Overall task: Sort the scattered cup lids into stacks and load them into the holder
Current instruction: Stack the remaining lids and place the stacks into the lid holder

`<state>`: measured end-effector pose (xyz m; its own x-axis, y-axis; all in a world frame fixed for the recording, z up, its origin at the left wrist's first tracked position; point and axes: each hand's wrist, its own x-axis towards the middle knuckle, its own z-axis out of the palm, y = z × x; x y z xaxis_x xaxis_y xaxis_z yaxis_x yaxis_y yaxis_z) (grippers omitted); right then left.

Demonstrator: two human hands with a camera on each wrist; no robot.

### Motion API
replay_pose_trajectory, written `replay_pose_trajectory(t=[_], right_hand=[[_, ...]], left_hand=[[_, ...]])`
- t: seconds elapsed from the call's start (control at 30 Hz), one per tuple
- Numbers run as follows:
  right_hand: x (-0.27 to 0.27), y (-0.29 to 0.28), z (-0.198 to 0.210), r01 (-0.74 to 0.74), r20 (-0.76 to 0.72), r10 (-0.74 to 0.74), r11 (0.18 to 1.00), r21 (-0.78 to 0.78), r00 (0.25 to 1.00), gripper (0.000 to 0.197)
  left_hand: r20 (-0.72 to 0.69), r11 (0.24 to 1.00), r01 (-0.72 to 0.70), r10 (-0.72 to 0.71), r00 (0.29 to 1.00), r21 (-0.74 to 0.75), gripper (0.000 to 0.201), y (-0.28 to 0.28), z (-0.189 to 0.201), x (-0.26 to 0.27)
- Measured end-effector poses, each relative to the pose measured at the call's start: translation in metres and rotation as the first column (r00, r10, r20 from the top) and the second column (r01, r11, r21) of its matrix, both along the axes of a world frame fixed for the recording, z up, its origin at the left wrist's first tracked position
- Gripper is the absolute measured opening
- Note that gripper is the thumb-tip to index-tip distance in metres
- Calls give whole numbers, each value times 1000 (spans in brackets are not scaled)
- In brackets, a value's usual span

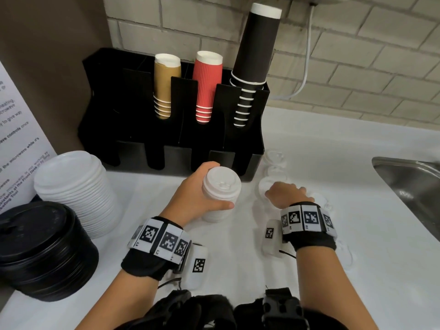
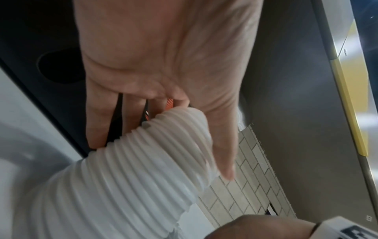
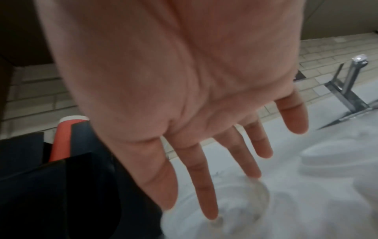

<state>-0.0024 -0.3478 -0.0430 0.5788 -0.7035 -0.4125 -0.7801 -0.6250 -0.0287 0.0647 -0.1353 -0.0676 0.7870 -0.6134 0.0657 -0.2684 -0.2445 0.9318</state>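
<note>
Lid stack [image 1: 220, 194] | in left hand [image 1: 190, 198] grip (upright) | right hand [image 1: 287, 194] empty

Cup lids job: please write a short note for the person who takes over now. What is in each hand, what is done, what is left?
Left hand: its grip is round a stack of small white lids, standing on the counter.
Right hand: open, fingers spread over a loose white lid.
Done: large white lid stack and black lid stack stand at the left.
Left: gather the loose lids beside the holder, then load the stacks; its front slots look empty.
</note>
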Motion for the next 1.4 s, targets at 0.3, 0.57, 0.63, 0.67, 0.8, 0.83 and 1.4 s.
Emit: replay_pose_trajectory(t=[0.3, 0.57, 0.63, 0.67, 0.8, 0.83, 1.4], right_hand=[[-9, -6, 22, -141, 176, 134, 990, 28, 975, 31], [-6, 25, 40, -351, 736, 346, 923, -156, 582, 49], [-1, 32, 39, -367, 795, 327, 919, -142, 510, 55], [1, 35, 40, -388, 820, 321, 912, -132, 474, 52], [3, 47, 38, -543, 848, 286, 840, 3, 447, 28], [3, 49, 35, -581, 818, 307, 813, 40, 486, 29], [2, 57, 30, -658, 792, 366, 751, 60, 489, 49]], left_hand=[[-4, 1000, -13, 13, 1000, -23, 71, 6, -1, 0], [5, 999, -41, 41, 999, -3, 68, 2, -3, -3], [7, 999, -48, 47, 999, 0, 69, 3, -4, -3], [8, 999, -48, 48, 999, 0, 69, 3, -4, -3], [-7, 999, -51, 50, 999, -21, 71, 3, -4, -3], [-15, 998, -52, 51, 999, -26, 73, 3, -4, -3], [-63, 999, -22, 19, 998, -35, 79, -1, -8, -3]])
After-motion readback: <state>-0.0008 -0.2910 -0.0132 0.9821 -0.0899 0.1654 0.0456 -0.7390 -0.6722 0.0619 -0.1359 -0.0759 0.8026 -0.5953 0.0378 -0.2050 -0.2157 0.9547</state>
